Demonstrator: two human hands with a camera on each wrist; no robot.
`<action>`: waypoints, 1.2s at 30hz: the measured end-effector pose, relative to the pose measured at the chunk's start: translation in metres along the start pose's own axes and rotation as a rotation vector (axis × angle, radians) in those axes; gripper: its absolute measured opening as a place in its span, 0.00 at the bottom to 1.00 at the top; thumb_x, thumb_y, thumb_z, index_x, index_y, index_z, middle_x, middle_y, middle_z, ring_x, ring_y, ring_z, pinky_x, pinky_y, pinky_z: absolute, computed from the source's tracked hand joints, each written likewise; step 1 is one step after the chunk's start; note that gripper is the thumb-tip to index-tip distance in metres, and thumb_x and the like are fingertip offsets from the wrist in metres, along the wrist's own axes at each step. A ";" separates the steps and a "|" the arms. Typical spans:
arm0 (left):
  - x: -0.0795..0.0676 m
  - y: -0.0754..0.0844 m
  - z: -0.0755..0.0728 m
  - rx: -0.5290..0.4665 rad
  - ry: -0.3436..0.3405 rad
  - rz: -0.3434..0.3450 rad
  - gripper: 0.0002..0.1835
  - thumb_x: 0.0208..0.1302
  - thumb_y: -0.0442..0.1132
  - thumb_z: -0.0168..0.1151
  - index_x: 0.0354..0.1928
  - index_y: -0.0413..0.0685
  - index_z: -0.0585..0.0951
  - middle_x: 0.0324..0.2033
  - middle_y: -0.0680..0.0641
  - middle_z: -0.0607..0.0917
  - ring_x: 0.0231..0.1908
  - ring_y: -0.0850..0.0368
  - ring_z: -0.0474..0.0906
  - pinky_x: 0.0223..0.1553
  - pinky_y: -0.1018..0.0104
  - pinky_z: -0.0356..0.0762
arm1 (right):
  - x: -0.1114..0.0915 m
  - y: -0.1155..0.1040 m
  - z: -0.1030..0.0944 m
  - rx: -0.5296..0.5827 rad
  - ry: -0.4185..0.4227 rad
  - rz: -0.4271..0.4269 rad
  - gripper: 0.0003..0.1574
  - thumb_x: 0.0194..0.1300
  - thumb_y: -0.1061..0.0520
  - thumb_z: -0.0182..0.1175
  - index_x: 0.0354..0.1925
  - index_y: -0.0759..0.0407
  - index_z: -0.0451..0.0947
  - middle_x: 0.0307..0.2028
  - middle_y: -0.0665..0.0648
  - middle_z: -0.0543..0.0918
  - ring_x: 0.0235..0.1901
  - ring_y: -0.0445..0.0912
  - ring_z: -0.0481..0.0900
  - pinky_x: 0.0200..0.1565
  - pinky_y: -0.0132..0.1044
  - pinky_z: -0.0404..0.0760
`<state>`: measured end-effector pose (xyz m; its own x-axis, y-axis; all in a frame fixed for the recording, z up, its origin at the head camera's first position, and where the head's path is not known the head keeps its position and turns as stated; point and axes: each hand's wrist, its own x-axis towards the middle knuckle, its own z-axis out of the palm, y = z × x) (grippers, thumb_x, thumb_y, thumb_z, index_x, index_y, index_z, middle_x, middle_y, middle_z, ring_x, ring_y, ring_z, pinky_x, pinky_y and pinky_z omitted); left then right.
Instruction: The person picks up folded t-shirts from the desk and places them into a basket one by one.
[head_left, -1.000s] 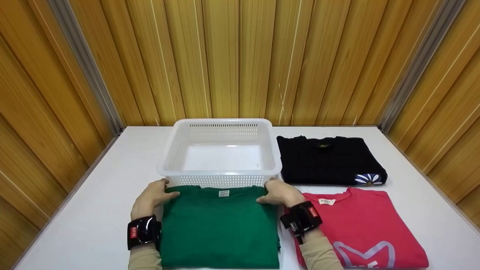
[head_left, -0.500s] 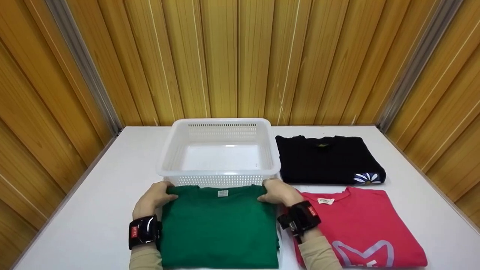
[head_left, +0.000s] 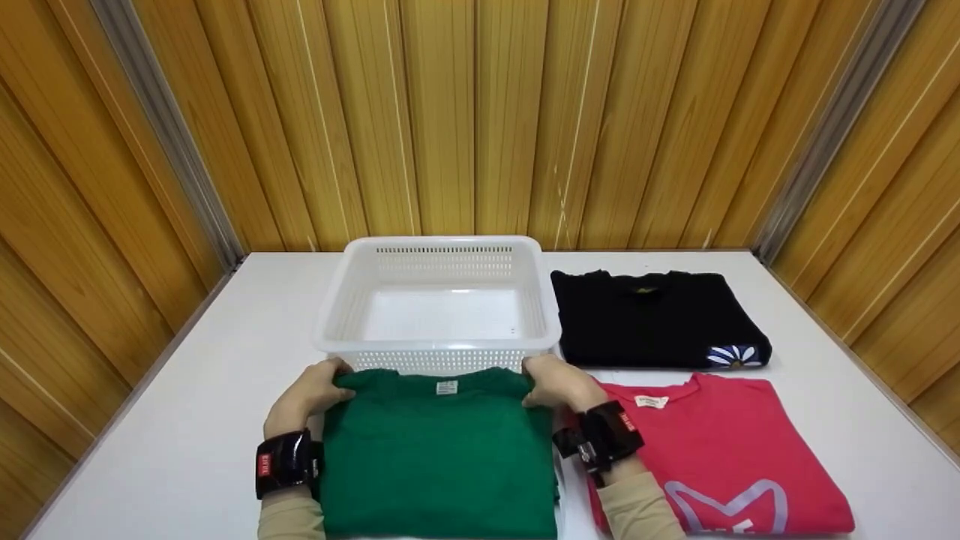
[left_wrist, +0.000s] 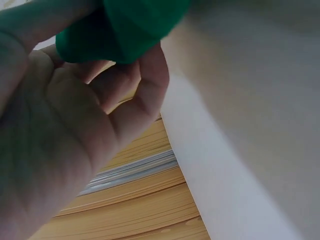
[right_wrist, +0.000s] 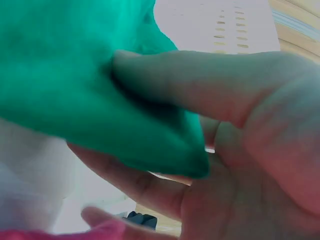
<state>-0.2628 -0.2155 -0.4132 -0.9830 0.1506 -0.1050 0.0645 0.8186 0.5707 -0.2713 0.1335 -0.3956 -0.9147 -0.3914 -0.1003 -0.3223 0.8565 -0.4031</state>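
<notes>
A folded green T-shirt (head_left: 442, 457) lies in front of the white basket, its collar tag facing up. My left hand (head_left: 306, 394) pinches its far left corner; in the left wrist view the green cloth (left_wrist: 140, 30) sits between thumb and curled fingers. At the far right corner my right hand (head_left: 561, 384) pinches the shirt. The right wrist view shows that thumb pressing on top of the green cloth (right_wrist: 65, 75) with fingers beneath. The shirt's far edge bulges up slightly between the hands.
Behind the shirt stands a white perforated basket (head_left: 437, 346) with nothing inside. A folded black shirt (head_left: 652, 322) with a flower print lies right of it. Nearer, a folded pink shirt (head_left: 735, 435) lies beside my right forearm. Wood-patterned panels (head_left: 502, 127) enclose the white table (head_left: 195, 375).
Both hands have closed on the shirt's far corners, and its far edge has risen a little and bunched at the right. The basket and other shirts have stayed put.
</notes>
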 end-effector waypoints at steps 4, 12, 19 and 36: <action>-0.004 0.003 -0.004 -0.010 -0.022 0.036 0.17 0.56 0.30 0.61 0.49 0.32 0.78 0.46 0.32 0.82 0.44 0.43 0.80 0.48 0.49 0.78 | -0.002 -0.003 -0.003 0.025 -0.004 -0.017 0.18 0.42 0.67 0.70 0.34 0.65 0.75 0.32 0.58 0.80 0.31 0.46 0.74 0.36 0.42 0.79; -0.011 0.011 -0.015 -0.009 -0.026 0.070 0.14 0.54 0.30 0.62 0.44 0.36 0.80 0.44 0.34 0.83 0.40 0.46 0.79 0.44 0.50 0.78 | -0.004 -0.004 -0.006 0.034 0.013 -0.096 0.22 0.38 0.71 0.68 0.37 0.69 0.78 0.32 0.59 0.81 0.30 0.45 0.71 0.34 0.39 0.76; -0.017 0.018 -0.020 -0.028 -0.037 0.078 0.11 0.54 0.31 0.64 0.41 0.37 0.80 0.40 0.36 0.84 0.36 0.50 0.78 0.40 0.53 0.79 | -0.006 -0.005 -0.009 0.040 0.022 -0.115 0.20 0.39 0.71 0.68 0.36 0.70 0.77 0.30 0.58 0.79 0.29 0.44 0.69 0.34 0.39 0.75; -0.032 0.029 -0.036 -0.088 -0.048 0.083 0.10 0.55 0.30 0.63 0.40 0.38 0.80 0.40 0.37 0.83 0.36 0.51 0.77 0.39 0.55 0.80 | -0.021 -0.017 -0.032 0.063 0.013 -0.168 0.12 0.48 0.69 0.68 0.33 0.62 0.78 0.33 0.56 0.82 0.32 0.44 0.72 0.38 0.40 0.79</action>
<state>-0.2361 -0.2167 -0.3641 -0.9655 0.2439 -0.0917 0.1282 0.7509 0.6479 -0.2540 0.1384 -0.3580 -0.8523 -0.5228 -0.0150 -0.4557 0.7563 -0.4694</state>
